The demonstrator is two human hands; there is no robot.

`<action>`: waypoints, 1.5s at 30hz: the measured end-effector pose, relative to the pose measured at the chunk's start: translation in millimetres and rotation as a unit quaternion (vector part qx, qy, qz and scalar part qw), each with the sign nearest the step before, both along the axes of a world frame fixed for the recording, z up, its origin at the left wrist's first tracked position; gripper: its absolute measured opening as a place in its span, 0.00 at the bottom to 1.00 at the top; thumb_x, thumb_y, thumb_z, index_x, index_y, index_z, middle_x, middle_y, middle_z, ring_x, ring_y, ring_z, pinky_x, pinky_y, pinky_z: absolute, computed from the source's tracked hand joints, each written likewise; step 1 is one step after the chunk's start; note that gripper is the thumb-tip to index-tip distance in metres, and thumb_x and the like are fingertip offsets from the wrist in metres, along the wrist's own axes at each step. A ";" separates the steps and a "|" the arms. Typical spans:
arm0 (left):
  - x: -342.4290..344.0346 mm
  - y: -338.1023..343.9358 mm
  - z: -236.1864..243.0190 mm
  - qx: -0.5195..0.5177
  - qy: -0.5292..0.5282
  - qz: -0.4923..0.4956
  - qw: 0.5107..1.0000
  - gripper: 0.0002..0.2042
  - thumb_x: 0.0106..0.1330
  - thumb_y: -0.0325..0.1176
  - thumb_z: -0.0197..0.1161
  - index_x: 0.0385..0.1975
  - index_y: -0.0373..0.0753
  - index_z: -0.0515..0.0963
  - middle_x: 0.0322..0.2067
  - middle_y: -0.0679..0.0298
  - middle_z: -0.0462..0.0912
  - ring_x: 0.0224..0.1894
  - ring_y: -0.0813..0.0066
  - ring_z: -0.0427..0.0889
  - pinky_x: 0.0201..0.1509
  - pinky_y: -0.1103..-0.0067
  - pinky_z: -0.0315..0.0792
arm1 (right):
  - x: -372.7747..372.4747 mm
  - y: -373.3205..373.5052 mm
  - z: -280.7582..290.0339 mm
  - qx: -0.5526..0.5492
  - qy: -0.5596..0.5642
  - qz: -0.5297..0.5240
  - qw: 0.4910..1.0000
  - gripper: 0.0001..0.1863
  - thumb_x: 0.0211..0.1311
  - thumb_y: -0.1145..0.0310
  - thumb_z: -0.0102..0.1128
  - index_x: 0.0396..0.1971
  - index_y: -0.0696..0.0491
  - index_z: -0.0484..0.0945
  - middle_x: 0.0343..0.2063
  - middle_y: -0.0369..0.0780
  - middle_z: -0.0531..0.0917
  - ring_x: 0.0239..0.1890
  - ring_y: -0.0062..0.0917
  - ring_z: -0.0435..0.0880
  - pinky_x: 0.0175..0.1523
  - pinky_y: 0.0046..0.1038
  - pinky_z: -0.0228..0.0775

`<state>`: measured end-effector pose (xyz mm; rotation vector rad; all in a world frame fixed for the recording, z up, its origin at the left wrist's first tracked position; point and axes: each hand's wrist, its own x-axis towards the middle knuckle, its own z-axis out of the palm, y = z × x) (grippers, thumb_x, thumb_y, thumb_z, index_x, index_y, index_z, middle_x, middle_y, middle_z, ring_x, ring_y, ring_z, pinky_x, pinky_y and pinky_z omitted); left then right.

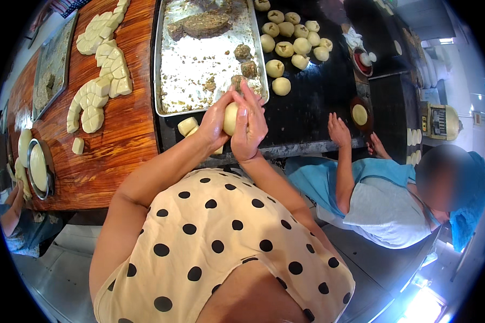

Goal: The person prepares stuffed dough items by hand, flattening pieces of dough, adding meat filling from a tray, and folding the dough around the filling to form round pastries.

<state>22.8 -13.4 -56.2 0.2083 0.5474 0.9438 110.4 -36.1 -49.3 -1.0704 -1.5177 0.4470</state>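
Between my palms sits a pale, smooth dough ball [230,119], just over the near edge of a metal tray. My left hand [214,123] cups it from one side, and my right hand [247,126] closes round it from the other, hiding much of it. In the tray [157,70] lie a large brown block of crumbly filling [202,25], loose crumbs and a few rolled filling balls [248,69], one partly behind my fingertips. Small cut dough pieces [187,126] lie beside my left wrist.
Several filled dough balls [302,46] rest on the black worktop at right. Cut dough pieces [113,67] spread over the wooden table [132,156], near another tray [40,81] and a metal bowl [51,167]. A co-worker [388,199] handles a round wooden mould [360,113] at right; another person's arm [13,207] shows far left.
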 end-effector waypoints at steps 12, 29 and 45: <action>-8.1 21.8 -7.5 -0.010 0.092 -0.220 0.971 0.30 0.76 0.58 0.41 0.55 0.34 0.70 0.50 0.50 0.80 0.51 0.62 0.83 0.55 0.67 0.80 | 38.5 2.1 15.0 -0.011 -0.163 0.162 0.973 0.31 0.57 0.58 0.71 0.58 0.59 0.76 0.64 0.56 0.69 0.69 0.52 0.64 0.71 0.44 0.57; 45.0 0.3 -122.6 -0.092 -0.059 0.002 0.994 0.14 0.76 0.43 0.47 0.48 0.41 0.73 0.42 0.64 0.78 0.45 0.74 0.80 0.50 0.76 0.77 | 55.1 15.6 -57.4 0.086 -0.040 -0.004 0.996 0.05 0.53 0.79 0.63 0.31 0.59 0.84 0.35 0.43 0.85 0.41 0.39 0.84 0.49 0.37 0.78; -53.9 -17.0 -116.3 0.272 0.638 -0.214 0.688 0.13 0.68 0.36 0.64 0.47 0.35 0.80 0.40 0.56 0.85 0.44 0.63 0.85 0.49 0.74 0.76 | 304.8 160.6 -207.7 -0.208 -0.241 -0.436 0.841 0.24 0.66 0.59 0.62 0.56 0.59 0.74 0.56 0.48 0.76 0.61 0.41 0.73 0.64 0.37 0.64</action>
